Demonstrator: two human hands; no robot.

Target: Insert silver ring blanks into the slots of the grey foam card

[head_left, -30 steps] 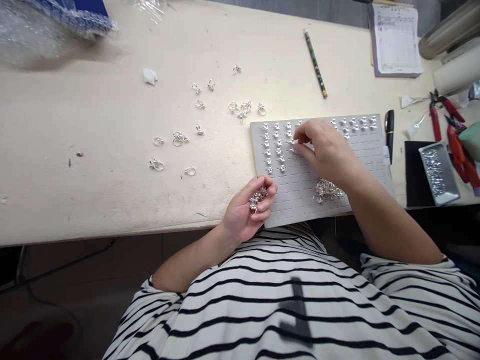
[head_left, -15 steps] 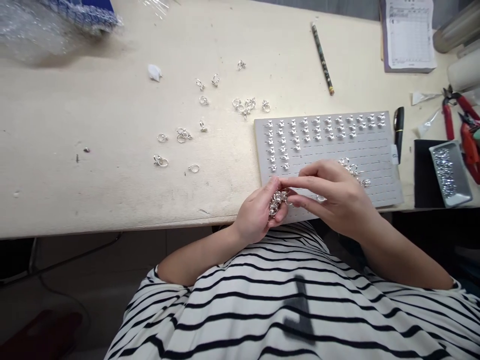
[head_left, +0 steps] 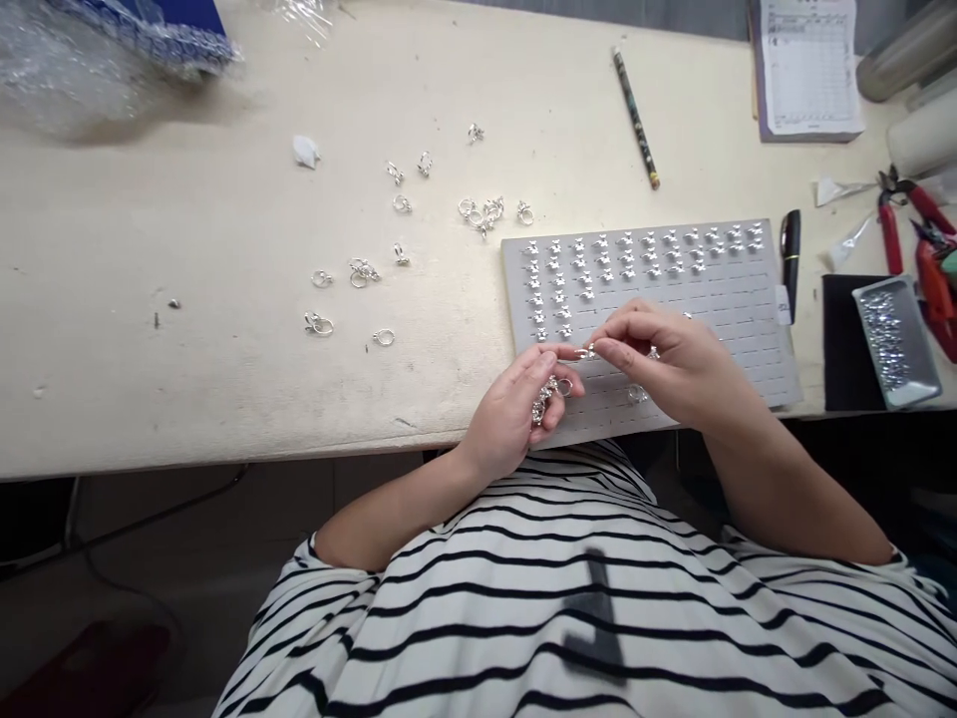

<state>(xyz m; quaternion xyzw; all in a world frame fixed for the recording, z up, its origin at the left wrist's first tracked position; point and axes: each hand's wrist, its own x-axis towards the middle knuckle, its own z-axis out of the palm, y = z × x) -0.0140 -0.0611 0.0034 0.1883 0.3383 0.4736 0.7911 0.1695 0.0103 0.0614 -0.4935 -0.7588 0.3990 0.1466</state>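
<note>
My left hand [head_left: 515,407] is closed around a bunch of silver rings [head_left: 544,401], its index finger stretched toward the other hand. Between the thumb and fingertips of my right hand [head_left: 662,357] is a single silver ring [head_left: 588,352], which meets the left index fingertip. Both hands are over the lower part of a grey slotted ring display board [head_left: 748,349]. Rows of rings [head_left: 604,249] stand in the board's upper slots, with more at its left side. A few loose rings [head_left: 638,394] lie on the board, partly hidden by my right hand.
Loose rings [head_left: 482,211] are scattered on the table left of the board. Beyond it lie a patterned pencil [head_left: 635,118] and a notepad [head_left: 807,70]. On the right are a black pen [head_left: 791,249], red-handled pliers [head_left: 889,234] and a small tray of silver pieces [head_left: 897,344].
My right hand has risen from the bunch with one ring pinched in its fingertips. My left index finger has stretched out to that ring. The view has shifted slightly.
</note>
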